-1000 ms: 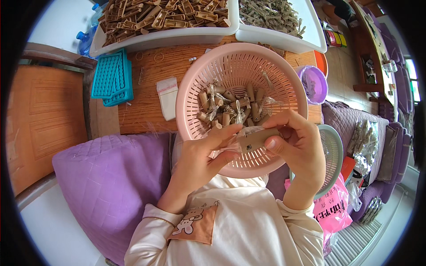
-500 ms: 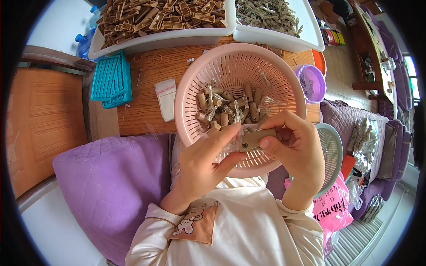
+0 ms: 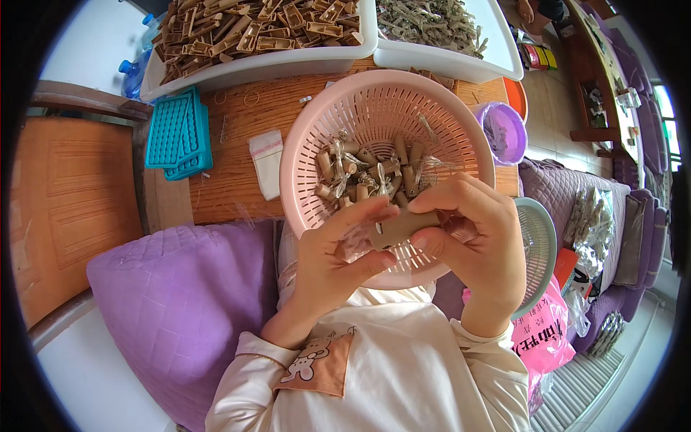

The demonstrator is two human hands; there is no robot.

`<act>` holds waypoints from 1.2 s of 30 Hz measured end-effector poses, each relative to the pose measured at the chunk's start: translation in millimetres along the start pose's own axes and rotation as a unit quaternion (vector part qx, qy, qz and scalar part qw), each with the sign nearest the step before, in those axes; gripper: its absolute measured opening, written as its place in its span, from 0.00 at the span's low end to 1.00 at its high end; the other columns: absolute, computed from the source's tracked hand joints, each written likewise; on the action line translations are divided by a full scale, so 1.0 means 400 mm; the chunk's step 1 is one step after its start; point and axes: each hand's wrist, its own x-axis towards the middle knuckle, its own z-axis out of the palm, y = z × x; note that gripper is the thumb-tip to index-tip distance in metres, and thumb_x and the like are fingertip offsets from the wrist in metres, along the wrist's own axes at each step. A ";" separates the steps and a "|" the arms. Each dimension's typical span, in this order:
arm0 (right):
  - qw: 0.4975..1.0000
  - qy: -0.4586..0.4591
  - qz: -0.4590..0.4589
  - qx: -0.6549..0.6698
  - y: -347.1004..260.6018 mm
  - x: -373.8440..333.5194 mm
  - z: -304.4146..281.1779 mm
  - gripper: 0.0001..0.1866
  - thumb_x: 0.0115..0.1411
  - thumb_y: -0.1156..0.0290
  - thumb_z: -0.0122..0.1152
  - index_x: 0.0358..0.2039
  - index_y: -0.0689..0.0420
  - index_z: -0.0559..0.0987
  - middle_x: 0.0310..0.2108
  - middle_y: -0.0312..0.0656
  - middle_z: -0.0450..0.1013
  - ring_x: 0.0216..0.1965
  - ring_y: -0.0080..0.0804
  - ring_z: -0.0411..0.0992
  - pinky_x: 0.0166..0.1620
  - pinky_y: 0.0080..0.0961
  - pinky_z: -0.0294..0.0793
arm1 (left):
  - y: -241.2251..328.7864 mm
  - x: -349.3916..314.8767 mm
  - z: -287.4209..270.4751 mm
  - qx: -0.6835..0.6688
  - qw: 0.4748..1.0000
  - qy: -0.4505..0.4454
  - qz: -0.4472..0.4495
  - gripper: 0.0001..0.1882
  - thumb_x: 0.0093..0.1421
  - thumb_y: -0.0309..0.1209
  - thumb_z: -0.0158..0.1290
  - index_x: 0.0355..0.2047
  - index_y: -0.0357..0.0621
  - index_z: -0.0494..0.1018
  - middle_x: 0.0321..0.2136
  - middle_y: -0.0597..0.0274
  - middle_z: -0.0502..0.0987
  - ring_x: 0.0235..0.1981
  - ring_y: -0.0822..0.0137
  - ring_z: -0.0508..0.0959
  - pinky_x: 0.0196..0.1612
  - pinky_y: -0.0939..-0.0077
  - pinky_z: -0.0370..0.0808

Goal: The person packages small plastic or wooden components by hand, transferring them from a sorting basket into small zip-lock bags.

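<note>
Right hand (image 3: 484, 241): fingers gripping brown tube (image 3: 407, 229)
Left hand (image 3: 327, 253): fingers at tube's end, grip unclear
Pink basket (image 3: 289, 169): beneath

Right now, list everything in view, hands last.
Held tube: 1, brown, centre
Plastic film: uncounted, clear, beside tube
Round basket: 1, pink, centre
Basket tubes: many, brown, inside basket
Bins: 2, white, top
Trough pieces: many, brown, left bin
Small strips: many, greyish, right bin
Trays: 2, teal, upper left
Packet: 1, white, left of basket
Tub: 1, purple, right of basket
Second basket: 1, pale green, right
Bag: 1, pink, lower right
Table: 1, brown, beneath trays
Quilted seat: 1, purple, left
Bottles: 2, blue, upper left
Door: 1, brown, left
Rightmost clutter: several, mixed, unclear
Left hand: 1, bare, at film
Right hand: 1, bare, on tube
</note>
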 end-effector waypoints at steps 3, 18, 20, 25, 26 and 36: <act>0.998 0.017 0.044 0.049 0.010 -0.002 0.010 0.12 0.42 0.80 0.63 0.30 0.63 0.74 0.24 0.40 0.70 0.24 0.27 0.72 0.27 0.19 0.72 | 0.010 0.001 0.001 -0.045 0.999 -0.014 -0.028 0.33 0.49 0.16 0.53 0.56 0.37 0.54 0.51 0.56 0.63 0.53 0.62 0.64 0.51 0.73 0.65; 0.991 0.000 0.129 0.023 0.017 0.008 0.012 0.10 0.43 0.75 0.64 0.27 0.63 0.74 0.21 0.41 0.70 0.20 0.25 0.70 0.25 0.20 0.68 | 0.019 0.009 -0.007 0.288 0.952 -0.003 0.107 0.34 0.47 0.15 0.53 0.55 0.40 0.56 0.47 0.51 0.68 0.45 0.57 0.72 0.45 0.71 0.71; 0.991 -0.015 0.132 0.003 0.009 0.013 0.009 0.10 0.42 0.75 0.64 0.27 0.62 0.74 0.21 0.41 0.70 0.20 0.27 0.70 0.25 0.21 0.68 | 0.025 0.015 -0.008 0.333 0.934 -0.012 0.132 0.34 0.46 0.16 0.54 0.55 0.41 0.57 0.45 0.50 0.70 0.43 0.56 0.73 0.44 0.71 0.71; 0.987 -0.068 -0.042 -0.138 -0.008 0.037 0.000 0.08 0.42 0.75 0.61 0.26 0.59 0.75 0.19 0.40 0.66 0.21 0.36 0.67 0.26 0.29 0.67 | 0.044 0.029 -0.015 0.398 0.908 -0.057 0.117 0.31 0.48 0.18 0.54 0.54 0.36 0.57 0.46 0.48 0.70 0.46 0.59 0.72 0.47 0.70 0.70; 0.987 -0.068 -0.042 -0.138 -0.006 0.041 -0.001 0.08 0.42 0.75 0.61 0.26 0.59 0.75 0.19 0.40 0.66 0.21 0.36 0.67 0.26 0.29 0.67 | 0.040 0.030 -0.014 0.398 0.908 -0.057 0.117 0.31 0.48 0.18 0.54 0.54 0.36 0.57 0.46 0.48 0.70 0.46 0.59 0.72 0.47 0.70 0.70; 0.974 -0.165 -0.083 -0.130 0.008 0.089 -0.012 0.06 0.44 0.74 0.59 0.25 0.58 0.76 0.20 0.41 0.66 0.23 0.40 0.68 0.27 0.31 0.68 | 0.020 0.055 -0.030 -0.147 0.978 -0.079 -0.124 0.31 0.56 0.21 0.46 0.58 0.41 0.46 0.43 0.56 0.70 0.44 0.73 0.68 0.47 0.81 0.64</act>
